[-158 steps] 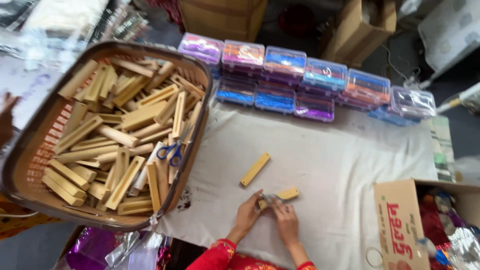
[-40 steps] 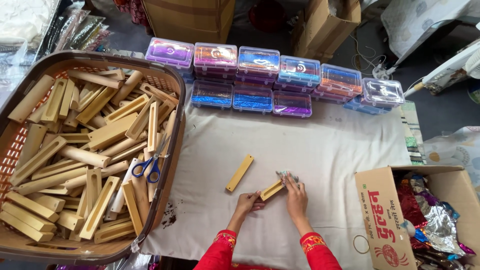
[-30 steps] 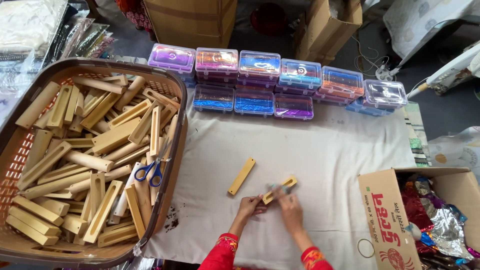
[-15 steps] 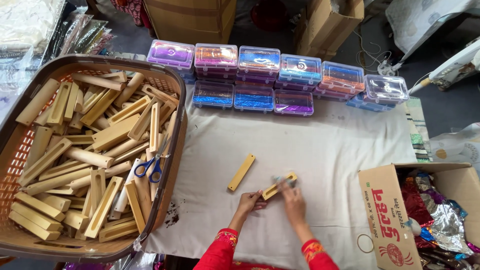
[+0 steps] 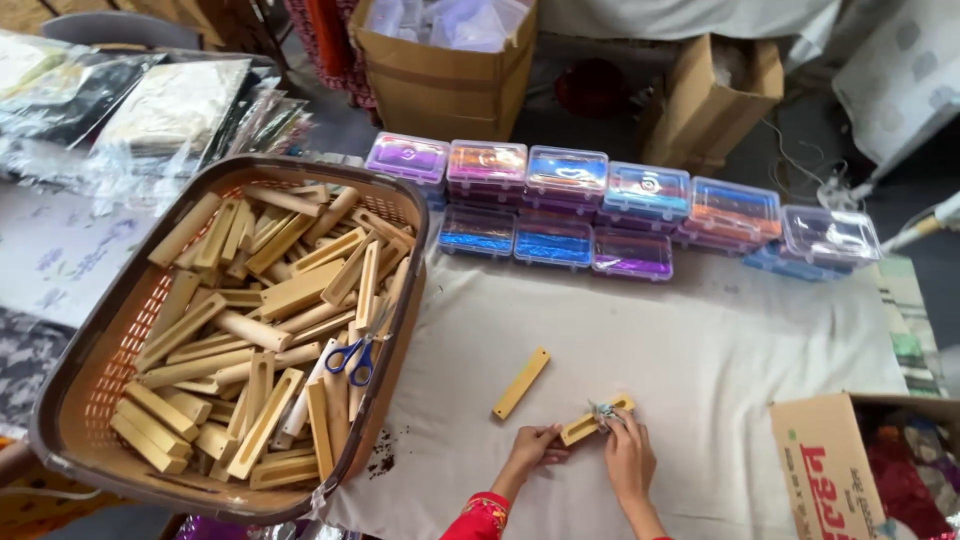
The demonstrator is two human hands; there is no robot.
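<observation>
My left hand (image 5: 533,452) grips the near end of a small slotted wooden block (image 5: 593,422) lying on the white cloth (image 5: 700,350). My right hand (image 5: 628,460) presses a crumpled bit of shiny foil (image 5: 603,411) into the block's slot near its far end. A flat wooden lid strip (image 5: 521,383) lies loose on the cloth just left of the hands. Red sleeves show at the bottom edge.
A large brown basket (image 5: 90,350) full of wooden blocks, with blue-handled scissors (image 5: 352,356) on top, stands at the left. Clear plastic boxes (image 5: 560,200) of coloured foil line the cloth's far edge. An open cardboard box (image 5: 830,470) with foil sits at the right; more cartons stand behind.
The camera has tilted up and back, so the hands sit lower in the picture. My right hand keeps working foil into the block that my left hand holds.
</observation>
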